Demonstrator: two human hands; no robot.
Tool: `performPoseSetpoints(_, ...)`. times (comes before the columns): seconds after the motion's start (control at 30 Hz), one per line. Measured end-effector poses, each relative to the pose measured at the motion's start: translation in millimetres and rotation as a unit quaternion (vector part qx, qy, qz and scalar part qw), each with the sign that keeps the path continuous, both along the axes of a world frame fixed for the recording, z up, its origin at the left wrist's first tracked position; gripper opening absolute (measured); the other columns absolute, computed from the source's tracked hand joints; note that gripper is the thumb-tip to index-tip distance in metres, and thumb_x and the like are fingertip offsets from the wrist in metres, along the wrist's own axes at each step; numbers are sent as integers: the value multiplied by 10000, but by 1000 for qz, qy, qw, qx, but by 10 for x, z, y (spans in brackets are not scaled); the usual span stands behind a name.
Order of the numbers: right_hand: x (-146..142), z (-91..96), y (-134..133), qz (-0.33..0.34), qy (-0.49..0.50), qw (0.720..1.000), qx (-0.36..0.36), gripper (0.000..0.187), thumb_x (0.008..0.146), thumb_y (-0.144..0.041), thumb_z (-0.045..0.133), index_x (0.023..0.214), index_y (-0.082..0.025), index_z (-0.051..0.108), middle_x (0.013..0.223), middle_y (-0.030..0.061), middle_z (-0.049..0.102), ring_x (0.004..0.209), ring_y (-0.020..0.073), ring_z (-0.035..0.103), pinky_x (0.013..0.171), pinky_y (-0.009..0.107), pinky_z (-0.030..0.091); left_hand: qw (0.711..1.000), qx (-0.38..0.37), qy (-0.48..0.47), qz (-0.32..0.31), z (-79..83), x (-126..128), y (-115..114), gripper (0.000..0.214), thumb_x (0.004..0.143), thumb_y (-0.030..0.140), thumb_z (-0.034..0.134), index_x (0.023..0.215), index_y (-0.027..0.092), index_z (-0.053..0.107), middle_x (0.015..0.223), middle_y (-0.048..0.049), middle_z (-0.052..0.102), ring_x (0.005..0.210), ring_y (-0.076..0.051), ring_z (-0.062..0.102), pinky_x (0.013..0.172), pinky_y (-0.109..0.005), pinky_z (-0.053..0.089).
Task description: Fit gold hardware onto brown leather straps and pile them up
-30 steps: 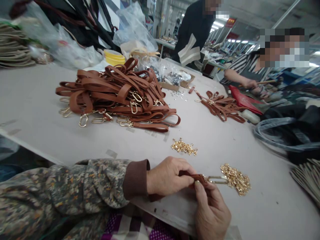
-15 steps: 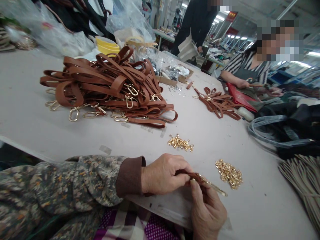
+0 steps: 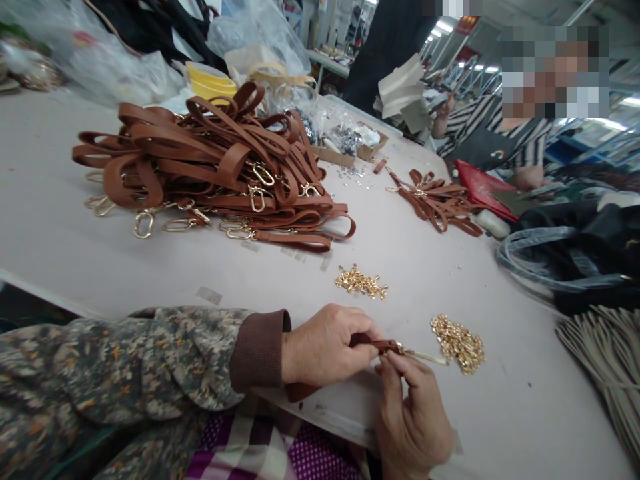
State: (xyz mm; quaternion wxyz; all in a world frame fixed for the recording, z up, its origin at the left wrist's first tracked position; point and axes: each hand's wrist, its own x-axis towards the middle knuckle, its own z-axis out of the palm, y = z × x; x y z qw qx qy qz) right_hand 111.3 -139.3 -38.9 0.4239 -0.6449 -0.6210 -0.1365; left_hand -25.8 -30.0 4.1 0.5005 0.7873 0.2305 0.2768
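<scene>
My left hand (image 3: 327,345) is closed around the end of a brown leather strap (image 3: 384,346) at the near edge of the table. My right hand (image 3: 413,417) pinches the same strap end from below, where a gold clasp (image 3: 425,357) sticks out to the right. Just beyond the clasp lies a heap of small gold fittings (image 3: 457,343). A second, smaller heap of gold fittings (image 3: 361,281) sits a little farther away. A big pile of brown straps with gold clasps (image 3: 210,170) fills the left middle of the table.
A smaller bundle of brown straps (image 3: 435,200) lies at the far right beside a red pouch (image 3: 480,190). A person in a striped top sits there; another stands behind. Plastic bags, a yellow tub (image 3: 213,80) and a cardboard tray (image 3: 350,150) line the far edge. Grey handles (image 3: 545,257) lie right.
The gold clasp has tipped from pointing down-right to nearly level. My right fingers shifted up onto the strap end. The seated person raised an arm.
</scene>
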Motion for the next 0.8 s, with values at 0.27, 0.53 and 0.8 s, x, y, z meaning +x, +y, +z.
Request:
performPoseSetpoints(0.27, 36, -27, 12, 44, 56, 997, -15, 91, 904, -180, 589, 985, -211, 614, 882, 25, 650, 823, 139, 634, 729, 244, 490, 1000, 21, -19, -3, -3, -5, 3, 201, 778, 36, 569, 876, 110, 727, 770, -46, 694, 720, -129, 611, 689, -217, 472)
performPoseSetpoints(0.53, -163, -52, 60, -4, 358, 932, 52, 162, 786, -188, 715, 904, -204, 605, 836, -2, 654, 747, 126, 657, 697, 240, 536, 997, 69, -34, -14, 0, -19, 0, 198, 793, 43, 560, 898, 96, 719, 753, -44, 670, 703, -128, 592, 663, -217, 461)
performPoseSetpoints(0.8, -109, -61, 9, -49, 384, 917, -100, 352, 782, -451, 670, 970, -156, 703, 932, 89, 739, 859, 235, 688, 768, 307, 548, 999, 9, -48, -2, -78, 1, -53, 107, 782, 88, 615, 859, 97, 687, 774, -56, 710, 668, -120, 622, 623, -198, 471)
